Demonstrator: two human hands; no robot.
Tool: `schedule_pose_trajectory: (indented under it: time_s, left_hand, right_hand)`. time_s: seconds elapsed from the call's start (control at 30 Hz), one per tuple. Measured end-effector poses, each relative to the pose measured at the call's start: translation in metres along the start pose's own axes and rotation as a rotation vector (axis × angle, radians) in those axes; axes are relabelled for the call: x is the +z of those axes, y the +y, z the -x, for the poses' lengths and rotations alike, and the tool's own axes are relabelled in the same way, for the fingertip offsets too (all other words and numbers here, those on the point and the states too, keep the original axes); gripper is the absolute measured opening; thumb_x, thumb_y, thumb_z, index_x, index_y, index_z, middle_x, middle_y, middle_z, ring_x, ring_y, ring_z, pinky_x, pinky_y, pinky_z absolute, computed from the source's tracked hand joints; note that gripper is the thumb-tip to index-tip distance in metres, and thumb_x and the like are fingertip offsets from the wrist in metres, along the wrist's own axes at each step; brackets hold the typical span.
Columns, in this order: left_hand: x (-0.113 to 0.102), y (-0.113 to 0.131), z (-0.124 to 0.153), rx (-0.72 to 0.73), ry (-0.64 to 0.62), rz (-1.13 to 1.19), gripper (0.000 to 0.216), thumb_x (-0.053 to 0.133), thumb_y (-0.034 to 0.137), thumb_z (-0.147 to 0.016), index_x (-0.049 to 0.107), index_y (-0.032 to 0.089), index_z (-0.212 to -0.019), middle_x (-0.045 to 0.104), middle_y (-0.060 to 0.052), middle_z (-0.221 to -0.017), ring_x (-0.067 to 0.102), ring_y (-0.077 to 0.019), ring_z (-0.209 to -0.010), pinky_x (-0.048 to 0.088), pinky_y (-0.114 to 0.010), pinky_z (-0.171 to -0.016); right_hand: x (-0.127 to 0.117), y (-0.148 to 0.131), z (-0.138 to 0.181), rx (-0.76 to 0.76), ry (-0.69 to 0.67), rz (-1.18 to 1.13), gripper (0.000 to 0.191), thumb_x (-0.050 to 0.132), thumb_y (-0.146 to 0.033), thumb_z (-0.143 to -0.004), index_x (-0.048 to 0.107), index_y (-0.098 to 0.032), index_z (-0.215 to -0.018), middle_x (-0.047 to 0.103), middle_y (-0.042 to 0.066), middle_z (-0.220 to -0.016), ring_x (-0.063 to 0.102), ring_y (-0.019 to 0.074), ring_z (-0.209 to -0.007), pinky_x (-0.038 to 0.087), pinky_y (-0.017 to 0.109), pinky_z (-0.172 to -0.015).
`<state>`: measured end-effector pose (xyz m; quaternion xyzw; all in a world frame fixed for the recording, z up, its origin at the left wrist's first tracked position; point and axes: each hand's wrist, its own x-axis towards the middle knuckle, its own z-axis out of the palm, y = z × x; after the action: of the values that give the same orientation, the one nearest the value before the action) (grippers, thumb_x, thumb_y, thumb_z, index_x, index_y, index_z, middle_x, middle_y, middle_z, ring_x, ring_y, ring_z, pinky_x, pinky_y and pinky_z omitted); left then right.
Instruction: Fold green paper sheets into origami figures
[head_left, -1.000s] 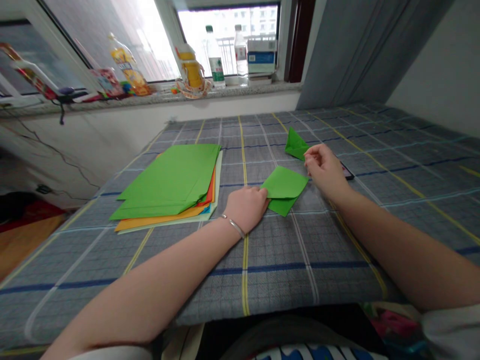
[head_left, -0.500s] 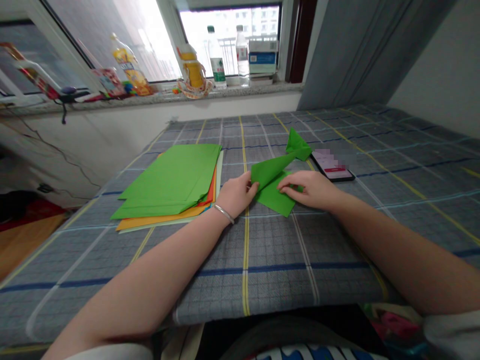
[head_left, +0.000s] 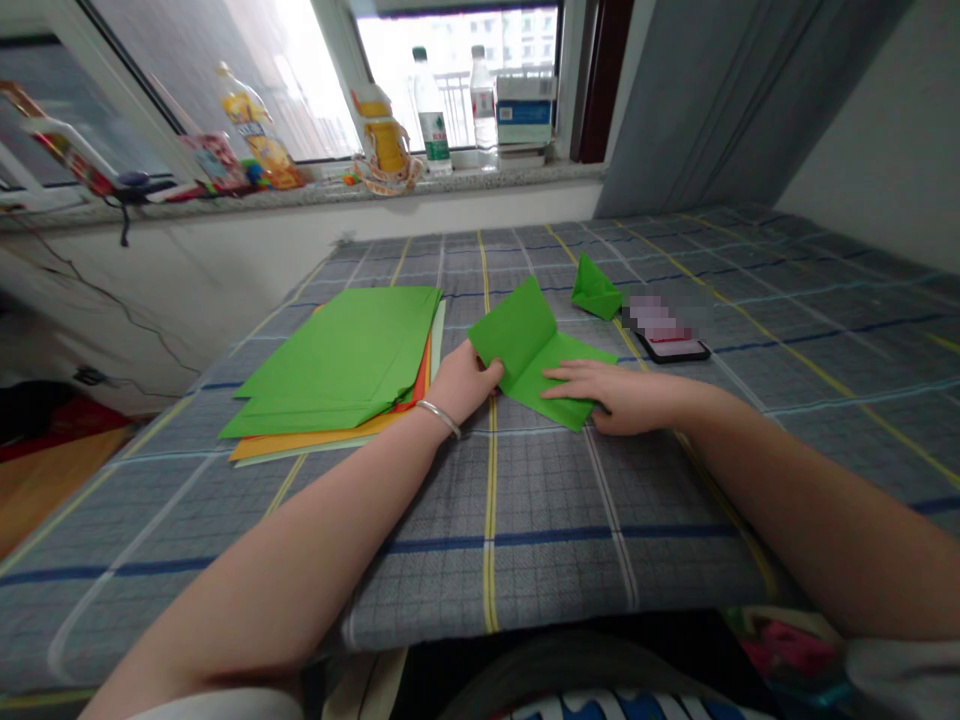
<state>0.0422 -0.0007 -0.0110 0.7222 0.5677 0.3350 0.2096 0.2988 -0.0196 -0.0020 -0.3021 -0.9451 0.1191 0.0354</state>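
Observation:
A folded green paper sheet (head_left: 525, 345) lies on the grey checked cloth (head_left: 540, 500) in the middle. My left hand (head_left: 465, 385) pinches its left corner and lifts one flap up and leftward. My right hand (head_left: 611, 392) lies flat with fingers stretched out, pressing the lower half of the sheet down. A small folded green paper piece (head_left: 596, 290) sits behind, beside a phone (head_left: 667, 335).
A stack of coloured paper sheets (head_left: 341, 365), green on top, lies to the left. Bottles (head_left: 427, 115), a box and clutter stand on the windowsill at the back. A grey curtain hangs at the right.
The sheet was folded flat a second ago. My left hand has swung its upper flap open to the left, and my right hand has come down flat on the lower half.

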Motion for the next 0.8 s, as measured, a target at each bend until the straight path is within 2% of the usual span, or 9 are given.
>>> schedule_pose_trajectory:
  time_s: [0.17, 0.4, 0.57, 0.7, 0.8]
  left_hand:
    - [0.001, -0.003, -0.001, -0.085, -0.051, 0.136, 0.029, 0.055, 0.022, -0.082, 0.055, 0.016, -0.11, 0.069, -0.004, -0.077, 0.065, -0.017, -0.053, 0.053, -0.027, -0.053]
    - [0.007, -0.009, -0.006, -0.173, -0.082, 0.364, 0.041, 0.052, 0.019, -0.087, 0.043, 0.017, -0.127, 0.068, -0.007, -0.086, 0.068, -0.0177, -0.057, 0.057, -0.031, -0.054]
    - [0.009, -0.007, -0.004, -0.135, -0.07, 0.319, 0.038, 0.054, 0.022, -0.089, 0.045, 0.018, -0.125, 0.066, -0.003, -0.079, 0.066, -0.0158, -0.054, 0.056, -0.029, -0.054]
    - [0.011, -0.008, -0.002, -0.054, -0.081, 0.281, 0.033, 0.054, 0.025, -0.089, 0.047, 0.017, -0.121, 0.067, -0.003, -0.082, 0.066, -0.0151, -0.054, 0.055, -0.028, -0.055]
    - [0.013, -0.01, -0.002, 0.008, -0.107, 0.3, 0.035, 0.053, 0.026, -0.089, 0.046, 0.018, -0.123, 0.066, -0.002, -0.079, 0.066, -0.0159, -0.056, 0.055, -0.028, -0.056]
  right_hand:
    - [-0.001, -0.005, 0.001, -0.007, -0.02, 0.009, 0.08, 0.051, 0.0, -0.07, 0.05, -0.037, -0.14, 0.033, 0.002, -0.157, 0.029, 0.0287, -0.143, 0.028, 0.051, -0.114]
    - [-0.002, -0.015, -0.003, -0.024, 0.131, 0.055, 0.084, 0.05, 0.002, -0.065, 0.047, -0.027, -0.144, 0.042, 0.006, -0.152, 0.03, 0.0265, -0.143, 0.03, 0.048, -0.114]
    - [-0.008, -0.019, -0.003, -0.077, 0.272, 0.083, 0.07, 0.048, -0.001, -0.07, 0.055, -0.023, -0.136, 0.051, 0.006, -0.145, 0.041, 0.023, -0.136, 0.032, 0.046, -0.114]
    - [-0.012, -0.021, -0.003, -0.118, 0.239, 0.114, 0.065, 0.054, -0.003, -0.07, 0.058, -0.022, -0.133, 0.054, 0.006, -0.142, 0.044, 0.0239, -0.134, 0.033, 0.043, -0.113]
    - [-0.012, -0.022, -0.004, -0.117, 0.201, 0.093, 0.048, 0.059, -0.014, -0.08, 0.064, -0.024, -0.126, 0.062, 0.004, -0.133, 0.053, 0.0229, -0.126, 0.04, 0.04, -0.107]
